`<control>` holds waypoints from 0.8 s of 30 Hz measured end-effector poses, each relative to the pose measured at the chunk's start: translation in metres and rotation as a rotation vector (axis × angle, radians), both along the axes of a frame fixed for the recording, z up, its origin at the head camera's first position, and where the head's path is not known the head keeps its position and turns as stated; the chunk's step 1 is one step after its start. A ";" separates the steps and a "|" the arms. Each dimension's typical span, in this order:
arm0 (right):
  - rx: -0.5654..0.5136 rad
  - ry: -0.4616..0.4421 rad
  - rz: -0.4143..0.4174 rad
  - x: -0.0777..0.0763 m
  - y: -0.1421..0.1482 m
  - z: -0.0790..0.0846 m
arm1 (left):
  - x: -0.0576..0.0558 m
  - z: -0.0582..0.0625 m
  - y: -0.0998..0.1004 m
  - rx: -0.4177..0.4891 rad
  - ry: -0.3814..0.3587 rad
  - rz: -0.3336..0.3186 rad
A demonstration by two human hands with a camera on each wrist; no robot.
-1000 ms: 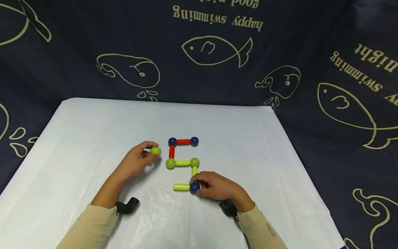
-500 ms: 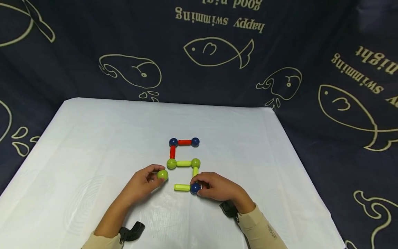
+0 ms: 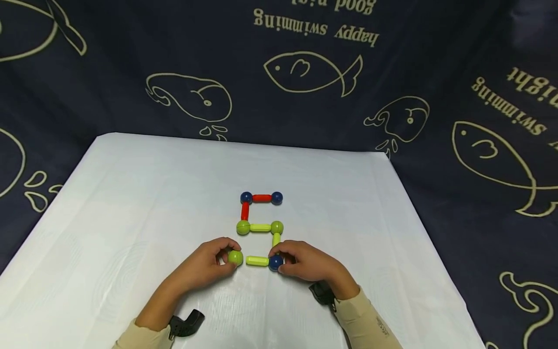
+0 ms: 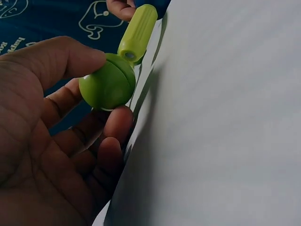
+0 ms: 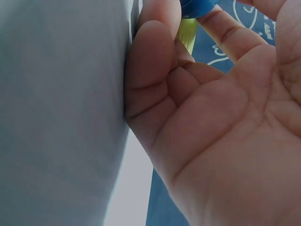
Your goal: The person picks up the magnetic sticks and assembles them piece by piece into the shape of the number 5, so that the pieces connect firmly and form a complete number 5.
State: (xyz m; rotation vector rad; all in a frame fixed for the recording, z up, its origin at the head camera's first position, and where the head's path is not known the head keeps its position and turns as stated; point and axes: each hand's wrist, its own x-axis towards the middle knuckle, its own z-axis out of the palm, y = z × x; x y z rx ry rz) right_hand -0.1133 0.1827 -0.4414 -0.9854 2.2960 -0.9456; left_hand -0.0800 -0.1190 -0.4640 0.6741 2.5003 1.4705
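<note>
My left hand (image 3: 208, 265) pinches a green ball (image 3: 236, 258) between thumb and fingers, just left of the free end of a yellow-green rod (image 3: 257, 261). In the left wrist view the green ball (image 4: 108, 84) shows a seam, with the rod's end (image 4: 136, 35) close beyond it. My right hand (image 3: 308, 261) grips a dark blue ball (image 3: 275, 262) at the rod's other end. From this ball an upright yellow-green rod (image 3: 276, 239) runs up to a green ball (image 3: 277, 227). The right wrist view shows only part of the blue ball (image 5: 197, 7) at the fingertips.
The chain goes on through a yellow-green rod (image 3: 260, 228), a green ball (image 3: 243, 227), a red rod (image 3: 245, 211), a blue ball (image 3: 246, 198), another red rod (image 3: 261, 198) and an end blue ball (image 3: 276, 198). A white cloth (image 3: 348, 194) covers the table; a dark printed curtain (image 3: 244, 111) hangs behind.
My left hand has brought the green ball down and to the right, from beside the upper red rod to the lower rod's free end. The right hand has stayed on the blue ball.
</note>
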 end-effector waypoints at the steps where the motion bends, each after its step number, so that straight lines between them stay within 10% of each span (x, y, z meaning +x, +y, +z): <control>1: -0.003 0.002 0.002 0.000 0.000 0.000 | 0.000 0.000 0.000 0.004 0.005 -0.001; 24: 0.002 0.004 0.005 0.000 0.000 -0.001 | 0.001 -0.002 0.003 -0.046 0.038 -0.005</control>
